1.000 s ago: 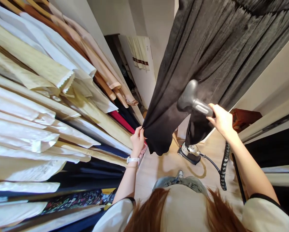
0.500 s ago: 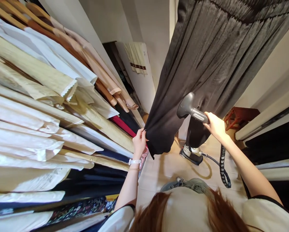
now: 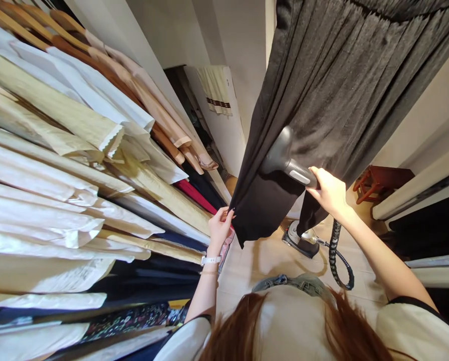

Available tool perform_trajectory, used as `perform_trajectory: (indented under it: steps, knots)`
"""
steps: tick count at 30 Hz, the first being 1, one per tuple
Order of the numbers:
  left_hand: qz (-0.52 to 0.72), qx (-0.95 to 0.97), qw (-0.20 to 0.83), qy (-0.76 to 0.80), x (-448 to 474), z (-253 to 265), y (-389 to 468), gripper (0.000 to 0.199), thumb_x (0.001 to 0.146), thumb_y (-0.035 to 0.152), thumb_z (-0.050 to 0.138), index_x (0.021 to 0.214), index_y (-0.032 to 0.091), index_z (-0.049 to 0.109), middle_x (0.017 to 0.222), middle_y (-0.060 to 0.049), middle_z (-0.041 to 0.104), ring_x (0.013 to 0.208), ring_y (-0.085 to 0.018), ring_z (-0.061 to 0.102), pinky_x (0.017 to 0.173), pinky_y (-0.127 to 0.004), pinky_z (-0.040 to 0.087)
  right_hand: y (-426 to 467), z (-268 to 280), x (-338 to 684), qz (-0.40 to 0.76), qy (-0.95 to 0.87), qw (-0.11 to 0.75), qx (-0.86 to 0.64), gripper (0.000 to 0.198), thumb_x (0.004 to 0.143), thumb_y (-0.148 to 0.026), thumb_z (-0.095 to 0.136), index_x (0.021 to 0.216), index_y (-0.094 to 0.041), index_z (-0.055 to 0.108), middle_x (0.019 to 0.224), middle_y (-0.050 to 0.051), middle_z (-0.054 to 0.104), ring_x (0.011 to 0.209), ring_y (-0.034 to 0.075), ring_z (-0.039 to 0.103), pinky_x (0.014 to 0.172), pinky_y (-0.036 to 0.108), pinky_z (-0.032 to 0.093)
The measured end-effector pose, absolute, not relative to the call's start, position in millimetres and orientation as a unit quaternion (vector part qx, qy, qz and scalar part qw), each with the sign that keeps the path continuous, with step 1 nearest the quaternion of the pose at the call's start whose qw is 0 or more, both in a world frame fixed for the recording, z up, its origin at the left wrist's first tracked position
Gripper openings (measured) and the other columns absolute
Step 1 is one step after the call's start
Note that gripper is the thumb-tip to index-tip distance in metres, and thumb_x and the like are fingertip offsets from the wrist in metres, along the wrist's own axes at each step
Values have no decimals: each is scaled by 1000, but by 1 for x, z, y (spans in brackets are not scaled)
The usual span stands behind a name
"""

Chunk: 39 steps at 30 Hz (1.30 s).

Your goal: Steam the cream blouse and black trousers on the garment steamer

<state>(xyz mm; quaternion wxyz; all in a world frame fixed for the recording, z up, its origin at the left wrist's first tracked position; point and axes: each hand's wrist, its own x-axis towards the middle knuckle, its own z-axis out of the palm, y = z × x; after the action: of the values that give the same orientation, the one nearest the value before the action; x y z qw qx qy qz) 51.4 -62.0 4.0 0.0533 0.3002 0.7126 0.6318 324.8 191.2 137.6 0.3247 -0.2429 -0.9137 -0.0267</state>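
Black wide-leg trousers point(image 3: 322, 85) with a gathered waist hang in front of me. My left hand point(image 3: 220, 225) pinches the outer edge of the left trouser leg near its hem and holds the cloth out to the left. Wrapped round the handle of a dark grey garment steamer head point(image 3: 280, 153) is my right hand point(image 3: 327, 193). The steamer's head lies against the lower part of that same leg. A black ribbed hose point(image 3: 334, 250) loops down from the handle. On the floor below stands the steamer base point(image 3: 301, 240), partly hidden by the other trouser leg.
A dense row of hanging shirts point(image 3: 59, 170) fills the left side, close to my left arm. A red-brown wooden stool point(image 3: 386, 180) stands at the right by the wall. More dark clothes point(image 3: 431, 215) hang at the right edge.
The steamer head has moved left and slightly up across the trouser leg with my right hand. My left hand keeps its pinch on the edge, a little lower in view.
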Motion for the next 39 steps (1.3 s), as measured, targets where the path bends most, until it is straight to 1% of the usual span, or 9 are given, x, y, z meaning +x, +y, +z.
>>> perform_trajectory:
  steps: [3, 6, 16, 18, 22, 28, 31, 36, 39]
  knots:
    - [638, 296, 63, 708, 57, 0, -65, 31, 85, 47, 70, 96, 18, 69, 84, -4, 73, 77, -17, 74, 81, -35, 65, 190, 151, 320, -3, -884, 373, -282, 47, 92, -36, 57, 135, -17, 55, 123, 11, 69, 110, 29, 66, 83, 35, 53]
    - [648, 286, 61, 703, 61, -5, -66, 31, 86, 47, 69, 95, 18, 66, 82, -2, 72, 75, -17, 74, 78, -34, 65, 186, 153, 315, 9, -880, 383, -280, 48, 90, -35, 60, 135, -17, 54, 125, 11, 68, 112, 28, 66, 86, 35, 53]
    - [664, 263, 95, 693, 70, -13, -67, 37, 83, 53, 70, 92, 18, 64, 76, 0, 70, 64, -16, 73, 66, -30, 65, 158, 106, 310, 7, -946, 253, -204, 39, 92, -23, 59, 131, -15, 57, 113, 10, 71, 100, 26, 70, 74, 34, 55]
    - [672, 254, 90, 690, 72, -9, -67, 36, 82, 52, 71, 91, 18, 64, 73, 0, 70, 62, -16, 72, 65, -30, 65, 165, 111, 314, 1, -938, 269, -221, 41, 92, -25, 59, 131, -16, 57, 113, 10, 71, 102, 27, 69, 75, 34, 55]
    - [675, 249, 65, 692, 73, -2, -68, 35, 81, 51, 71, 90, 18, 65, 75, 0, 70, 63, -16, 71, 64, -31, 64, 188, 131, 328, -5, -895, 346, -282, 47, 90, -32, 59, 134, -17, 55, 125, 12, 69, 110, 29, 67, 83, 36, 56]
    - [665, 244, 42, 704, 70, 3, -70, 36, 79, 52, 71, 89, 18, 66, 76, 0, 71, 61, -15, 70, 62, -29, 64, 202, 137, 341, 13, -844, 401, -356, 54, 86, -38, 60, 136, -18, 54, 125, 11, 69, 108, 30, 67, 85, 39, 56]
    - [664, 239, 35, 707, 67, 2, -71, 37, 78, 52, 71, 89, 17, 66, 75, 0, 70, 60, -15, 70, 61, -30, 64, 193, 111, 341, 25, -868, 362, -339, 53, 86, -32, 61, 136, -18, 53, 127, 11, 68, 110, 30, 67, 87, 39, 56]
    - [653, 230, 35, 721, 59, -1, -77, 36, 79, 52, 70, 92, 18, 66, 80, -2, 71, 65, -18, 72, 61, -32, 64, 167, 50, 343, 76, -916, 245, -308, 47, 84, -20, 63, 131, -16, 57, 121, 11, 70, 108, 29, 69, 82, 38, 57]
    - [646, 235, 30, 726, 53, -1, -79, 36, 79, 52, 69, 92, 18, 66, 77, -2, 71, 64, -19, 72, 60, -33, 63, 166, 37, 345, 88, -917, 232, -314, 45, 85, -19, 63, 130, -17, 58, 117, 10, 71, 105, 29, 69, 81, 38, 58]
